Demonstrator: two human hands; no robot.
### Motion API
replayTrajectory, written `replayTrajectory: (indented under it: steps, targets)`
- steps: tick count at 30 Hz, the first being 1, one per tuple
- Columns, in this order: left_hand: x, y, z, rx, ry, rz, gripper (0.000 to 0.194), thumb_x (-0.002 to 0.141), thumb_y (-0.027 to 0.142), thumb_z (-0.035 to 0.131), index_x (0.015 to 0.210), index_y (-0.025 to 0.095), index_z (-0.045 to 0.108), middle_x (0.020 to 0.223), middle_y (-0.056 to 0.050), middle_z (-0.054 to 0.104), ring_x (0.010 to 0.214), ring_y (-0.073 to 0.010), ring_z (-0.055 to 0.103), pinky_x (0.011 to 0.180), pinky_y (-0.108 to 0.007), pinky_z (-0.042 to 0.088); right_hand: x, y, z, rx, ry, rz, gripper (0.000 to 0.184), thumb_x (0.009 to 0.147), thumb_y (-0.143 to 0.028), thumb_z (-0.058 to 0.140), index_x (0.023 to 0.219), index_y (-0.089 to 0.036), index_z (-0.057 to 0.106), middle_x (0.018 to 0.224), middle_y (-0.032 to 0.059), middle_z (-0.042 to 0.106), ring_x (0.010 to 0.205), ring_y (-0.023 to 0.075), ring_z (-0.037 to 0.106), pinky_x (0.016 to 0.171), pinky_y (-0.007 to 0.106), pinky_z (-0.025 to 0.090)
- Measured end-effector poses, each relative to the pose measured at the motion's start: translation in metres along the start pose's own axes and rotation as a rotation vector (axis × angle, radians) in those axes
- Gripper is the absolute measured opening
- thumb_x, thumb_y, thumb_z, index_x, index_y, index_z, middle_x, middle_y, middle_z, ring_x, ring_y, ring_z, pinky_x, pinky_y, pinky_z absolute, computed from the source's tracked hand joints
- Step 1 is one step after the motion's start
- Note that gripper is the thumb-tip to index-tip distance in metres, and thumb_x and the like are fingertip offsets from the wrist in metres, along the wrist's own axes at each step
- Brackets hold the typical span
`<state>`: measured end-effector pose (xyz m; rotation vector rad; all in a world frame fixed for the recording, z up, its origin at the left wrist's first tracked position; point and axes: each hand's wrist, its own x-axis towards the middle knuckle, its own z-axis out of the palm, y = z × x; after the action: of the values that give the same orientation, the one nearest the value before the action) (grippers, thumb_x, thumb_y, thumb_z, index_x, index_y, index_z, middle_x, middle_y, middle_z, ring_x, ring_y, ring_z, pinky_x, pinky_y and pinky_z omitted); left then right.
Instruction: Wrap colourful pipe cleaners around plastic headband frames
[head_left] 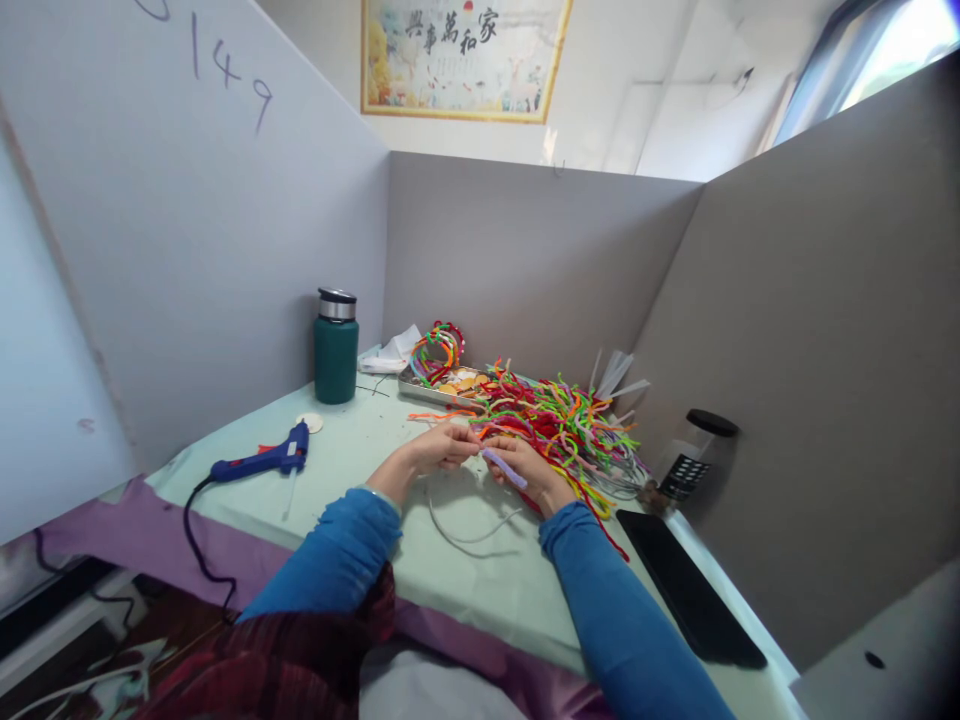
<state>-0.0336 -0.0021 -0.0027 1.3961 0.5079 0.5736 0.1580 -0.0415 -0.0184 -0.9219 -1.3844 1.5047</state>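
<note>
My left hand (444, 448) and my right hand (529, 472) meet above the middle of the table, fingers pinched together. Between them is a short lavender fuzzy strip (505, 469), like folded pipe cleaner. It lies along the fingers of my right hand, and its far end reaches the fingertips of my left hand. Just below my hands, a thin pale curved wire (454, 538) rests on the tablecloth. Behind and right of my right hand spreads a tangled heap of colourful pipe cleaners (574, 415). The exact fingertip contact is too small to make out.
On the left lie a blue glue gun (259, 462) with a trailing cord and a green bottle (335, 350). A metal tray (431, 392) with small pieces stands at the back. At right are a black flat slab (686, 590) and a clear jar (686, 465). Grey partitions (525, 260) enclose the table.
</note>
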Motion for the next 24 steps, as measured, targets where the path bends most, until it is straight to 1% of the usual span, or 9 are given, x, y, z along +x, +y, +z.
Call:
replayTrajectory:
  steps: [3,6,8,12,14,16,19,21,24]
  targets:
    - [0.000,0.000,0.001,0.035,0.003,-0.033,0.036,0.061,0.034,0.080,0.079,0.013,0.057,0.051,0.009,0.036,0.040,-0.0014,0.022,0.039,-0.019,0.010,-0.003,-0.005,0.002,-0.031,0.009,0.029,0.030,0.060,-0.035,0.077,0.077,-0.016,0.061,0.056,-0.0049,0.050,0.044,0.0065,0.042,0.044,0.021,0.033]
    - [0.001,-0.002,0.000,0.062,0.037,-0.056,0.037,0.060,0.034,0.080,0.078,0.014,0.055,0.049,0.010,0.034,0.040,-0.0017,0.021,0.040,-0.019,0.010,-0.004,-0.008,0.004,-0.192,0.072,-0.021,0.025,0.065,-0.036,0.072,0.076,-0.016,0.061,0.058,-0.0044,0.051,0.046,0.0070,0.040,0.045,0.021,0.030]
    - [0.002,-0.003,0.000,0.076,0.060,-0.067,0.038,0.059,0.034,0.080,0.079,0.015,0.054,0.049,0.010,0.034,0.040,-0.0019,0.022,0.040,-0.019,0.009,-0.002,-0.008,0.005,-0.373,0.119,-0.111,0.020,0.069,-0.034,0.068,0.076,-0.016,0.063,0.062,-0.0035,0.053,0.050,0.0079,0.041,0.048,0.022,0.030]
    - [0.002,-0.004,0.002,0.109,0.113,-0.106,0.038,0.057,0.033,0.080,0.078,0.015,0.053,0.049,0.010,0.034,0.040,-0.0019,0.022,0.041,-0.020,0.010,0.003,-0.006,0.008,-0.732,0.163,-0.340,0.009,0.076,-0.025,0.060,0.074,-0.016,0.063,0.069,-0.0004,0.059,0.062,0.0119,0.049,0.060,0.024,0.037]
    - [0.002,-0.003,0.004,0.115,0.143,-0.116,0.037,0.057,0.032,0.080,0.076,0.015,0.053,0.049,0.010,0.033,0.040,-0.0018,0.022,0.042,-0.020,0.010,0.004,-0.005,0.010,-0.869,0.187,-0.448,0.008,0.077,-0.020,0.058,0.075,-0.017,0.064,0.072,0.0012,0.061,0.066,0.0133,0.051,0.064,0.025,0.038]
    - [0.001,-0.003,0.005,0.108,0.161,-0.122,0.036,0.057,0.031,0.079,0.074,0.015,0.052,0.048,0.010,0.032,0.040,-0.0016,0.022,0.042,-0.020,0.009,0.004,-0.004,0.012,-0.957,0.175,-0.540,0.009,0.079,-0.018,0.057,0.076,-0.017,0.066,0.076,0.0030,0.063,0.070,0.0142,0.053,0.067,0.026,0.039]
    - [0.001,-0.002,0.006,0.096,0.190,-0.127,0.034,0.058,0.030,0.079,0.071,0.014,0.052,0.048,0.009,0.032,0.040,-0.0015,0.021,0.042,-0.020,0.008,0.003,-0.006,0.012,-0.942,0.141,-0.610,0.013,0.082,-0.021,0.055,0.080,-0.018,0.068,0.083,0.0053,0.066,0.077,0.0161,0.057,0.072,0.028,0.042]
    - [0.003,-0.002,0.005,0.090,0.229,-0.116,0.032,0.059,0.029,0.078,0.073,0.014,0.053,0.049,0.008,0.036,0.040,-0.0017,0.023,0.041,-0.020,0.009,0.003,-0.008,0.010,-0.847,0.196,-0.586,0.016,0.084,-0.023,0.053,0.087,-0.019,0.068,0.087,0.0055,0.067,0.079,0.0164,0.058,0.073,0.028,0.044]
    - [0.005,-0.003,0.003,0.101,0.277,-0.099,0.029,0.061,0.026,0.076,0.077,0.014,0.055,0.052,0.006,0.043,0.040,-0.0019,0.025,0.041,-0.020,0.009,0.002,-0.010,0.008,-0.738,0.316,-0.484,0.018,0.083,-0.028,0.053,0.090,-0.017,0.065,0.080,0.0037,0.067,0.070,0.0151,0.057,0.065,0.027,0.044]
